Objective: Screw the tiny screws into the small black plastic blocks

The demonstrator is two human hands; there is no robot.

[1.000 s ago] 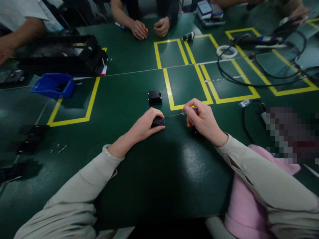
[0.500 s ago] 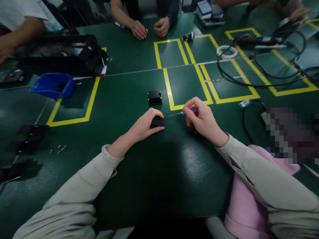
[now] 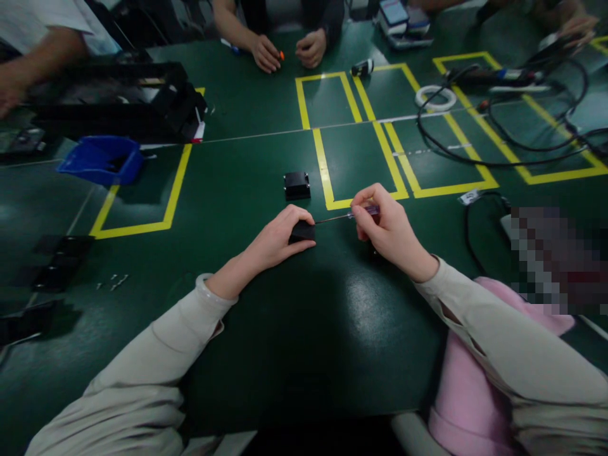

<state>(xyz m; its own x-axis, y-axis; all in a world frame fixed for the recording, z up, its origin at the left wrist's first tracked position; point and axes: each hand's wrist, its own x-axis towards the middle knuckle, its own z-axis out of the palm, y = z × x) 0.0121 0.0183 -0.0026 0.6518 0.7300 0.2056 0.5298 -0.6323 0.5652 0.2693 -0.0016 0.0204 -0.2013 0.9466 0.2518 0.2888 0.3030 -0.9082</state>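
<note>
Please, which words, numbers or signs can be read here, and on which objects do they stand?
No text is readable.
White cable tag: dark mark, too small and blurred.
Lit screen at the far side: too small.
Pixelated object at right: obscured.
Screwdriver and held black block: no lettering visible.

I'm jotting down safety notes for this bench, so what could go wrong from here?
The screwdriver in the right hand meets the held black block close beside the left hand; a slip might jab a finger. The small screws lie loose beyond the left sleeve, so a wide sweep of that arm could scatter them.
</note>
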